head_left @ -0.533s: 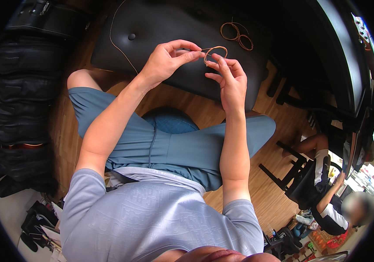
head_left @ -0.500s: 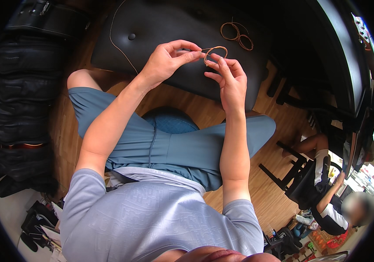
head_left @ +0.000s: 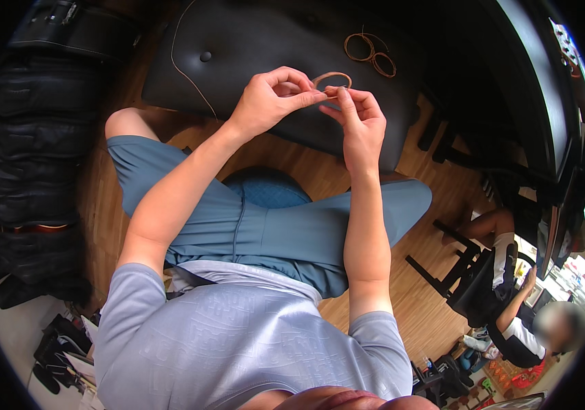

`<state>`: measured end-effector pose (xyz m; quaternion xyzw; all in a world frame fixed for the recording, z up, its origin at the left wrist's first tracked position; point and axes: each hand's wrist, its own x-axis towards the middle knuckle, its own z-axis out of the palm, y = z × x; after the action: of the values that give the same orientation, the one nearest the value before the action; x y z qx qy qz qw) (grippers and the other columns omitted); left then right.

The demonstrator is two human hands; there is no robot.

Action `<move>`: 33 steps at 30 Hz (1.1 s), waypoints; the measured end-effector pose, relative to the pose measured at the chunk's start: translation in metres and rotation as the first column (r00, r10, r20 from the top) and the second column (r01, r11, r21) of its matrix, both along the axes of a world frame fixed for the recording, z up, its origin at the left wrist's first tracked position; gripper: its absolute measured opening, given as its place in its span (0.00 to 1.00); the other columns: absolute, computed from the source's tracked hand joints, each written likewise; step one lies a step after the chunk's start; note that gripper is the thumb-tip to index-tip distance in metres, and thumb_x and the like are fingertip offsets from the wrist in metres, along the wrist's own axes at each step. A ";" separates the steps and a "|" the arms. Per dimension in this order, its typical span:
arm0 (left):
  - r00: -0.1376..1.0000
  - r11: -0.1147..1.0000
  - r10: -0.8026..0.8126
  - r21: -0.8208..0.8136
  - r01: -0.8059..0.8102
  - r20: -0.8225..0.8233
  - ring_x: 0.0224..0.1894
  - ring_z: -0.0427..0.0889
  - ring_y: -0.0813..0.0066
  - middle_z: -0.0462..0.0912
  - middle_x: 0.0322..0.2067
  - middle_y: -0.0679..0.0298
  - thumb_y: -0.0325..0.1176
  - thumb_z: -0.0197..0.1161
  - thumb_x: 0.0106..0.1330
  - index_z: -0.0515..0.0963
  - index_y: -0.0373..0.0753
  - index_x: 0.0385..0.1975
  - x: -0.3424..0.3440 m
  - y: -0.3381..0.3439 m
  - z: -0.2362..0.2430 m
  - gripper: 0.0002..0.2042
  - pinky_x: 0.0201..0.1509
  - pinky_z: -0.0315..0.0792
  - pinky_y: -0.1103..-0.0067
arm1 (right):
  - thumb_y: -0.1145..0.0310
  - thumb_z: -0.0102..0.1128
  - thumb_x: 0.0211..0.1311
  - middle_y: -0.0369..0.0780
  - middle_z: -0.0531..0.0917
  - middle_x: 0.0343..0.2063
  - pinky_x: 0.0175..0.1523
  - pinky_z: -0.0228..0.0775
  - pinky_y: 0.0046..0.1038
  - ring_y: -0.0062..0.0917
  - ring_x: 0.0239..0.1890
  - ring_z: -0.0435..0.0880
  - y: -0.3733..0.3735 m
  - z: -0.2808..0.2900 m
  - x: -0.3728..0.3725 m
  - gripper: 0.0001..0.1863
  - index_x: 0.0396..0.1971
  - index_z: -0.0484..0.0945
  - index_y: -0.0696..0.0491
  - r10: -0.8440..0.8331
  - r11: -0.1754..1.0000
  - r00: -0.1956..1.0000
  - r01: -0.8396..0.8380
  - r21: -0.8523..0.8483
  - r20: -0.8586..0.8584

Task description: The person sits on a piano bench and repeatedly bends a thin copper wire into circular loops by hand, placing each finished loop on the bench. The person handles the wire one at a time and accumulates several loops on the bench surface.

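Note:
Between my two hands, just over the padded black bench, is a small coil of bronze-coloured guitar string (head_left: pixel 334 74). My left hand (head_left: pixel 275 96) pinches part of it with thumb and forefinger. From the other side my right hand (head_left: pixel 357 116) grips the coil at its lower edge, and the fingertips of both hands nearly meet there. The fingers hide the ends of the string. Farther right on the bench lie two looped bronze-coloured strings (head_left: pixel 367 53). A single loose string (head_left: pixel 183 74) trails across the bench's left side.
The black bench (head_left: pixel 251 41) has button tufts. Black instrument bags (head_left: pixel 29 150) stand in a row at the left, below a hard case (head_left: pixel 73 31). A large black curved object (head_left: pixel 535 75) rises at the right. Another person (head_left: pixel 521 321) sits at the lower right beside a cluttered area.
My left hand has moved slightly right, closer to my right hand. The coil has tilted, and its lower part is now hidden between my fingertips.

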<state>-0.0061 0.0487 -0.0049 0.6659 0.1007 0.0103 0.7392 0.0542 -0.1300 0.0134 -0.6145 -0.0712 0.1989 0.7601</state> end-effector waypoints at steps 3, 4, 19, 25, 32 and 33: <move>0.998 0.997 0.060 -0.048 -0.061 -0.018 0.44 0.86 0.74 0.84 0.42 0.60 0.29 0.67 0.69 0.79 0.32 0.40 0.001 -0.001 -0.006 0.07 0.52 0.82 0.78 | 0.69 0.58 0.74 0.46 0.87 0.42 0.51 0.84 0.30 0.28 0.45 0.88 0.001 -0.003 -0.003 0.10 0.43 0.78 0.62 0.035 0.998 0.998 -0.032 -0.046 0.053; 0.998 0.995 0.051 -0.083 -0.053 -0.034 0.44 0.86 0.74 0.84 0.41 0.60 0.29 0.67 0.69 0.79 0.32 0.41 0.001 -0.001 -0.006 0.08 0.52 0.82 0.78 | 0.69 0.59 0.74 0.45 0.87 0.41 0.50 0.83 0.30 0.27 0.44 0.87 0.001 -0.002 -0.003 0.10 0.43 0.78 0.62 0.039 0.998 0.998 -0.036 -0.049 0.048; 0.998 0.939 -0.030 -0.343 0.008 -0.058 0.48 0.84 0.75 0.82 0.42 0.62 0.29 0.68 0.69 0.76 0.32 0.47 -0.001 0.005 0.009 0.12 0.56 0.81 0.77 | 0.74 0.60 0.72 0.46 0.87 0.39 0.50 0.85 0.31 0.29 0.42 0.88 0.000 -0.009 0.001 0.12 0.49 0.79 0.64 0.037 0.993 0.993 -0.024 0.115 -0.113; 0.999 0.930 -0.015 -0.368 -0.003 -0.047 0.47 0.85 0.74 0.84 0.42 0.60 0.31 0.69 0.68 0.77 0.31 0.48 -0.001 0.007 0.006 0.14 0.56 0.81 0.78 | 0.73 0.62 0.70 0.47 0.87 0.41 0.52 0.86 0.33 0.30 0.44 0.88 0.000 -0.006 0.001 0.12 0.48 0.81 0.65 0.069 0.986 0.995 -0.057 0.155 -0.077; 0.998 0.932 -0.015 -0.363 -0.011 -0.068 0.48 0.84 0.76 0.84 0.42 0.64 0.35 0.63 0.73 0.80 0.33 0.52 0.000 0.011 0.008 0.14 0.57 0.78 0.78 | 0.70 0.62 0.71 0.48 0.85 0.47 0.50 0.86 0.33 0.30 0.48 0.86 0.003 -0.003 0.000 0.11 0.46 0.82 0.62 -0.050 0.998 0.998 0.051 0.041 -0.024; 0.997 0.930 -0.002 -0.367 -0.026 -0.075 0.47 0.84 0.76 0.84 0.41 0.63 0.36 0.62 0.74 0.81 0.33 0.52 0.000 0.013 0.007 0.14 0.57 0.77 0.78 | 0.70 0.62 0.71 0.48 0.85 0.48 0.50 0.86 0.33 0.30 0.49 0.86 0.002 -0.003 0.002 0.11 0.45 0.82 0.62 -0.078 0.996 0.997 0.079 0.033 -0.023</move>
<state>-0.0058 0.0619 0.0021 0.5149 0.1320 -0.0288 0.8465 0.0563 -0.1280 0.0107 -0.6017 -0.0423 0.1743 0.7783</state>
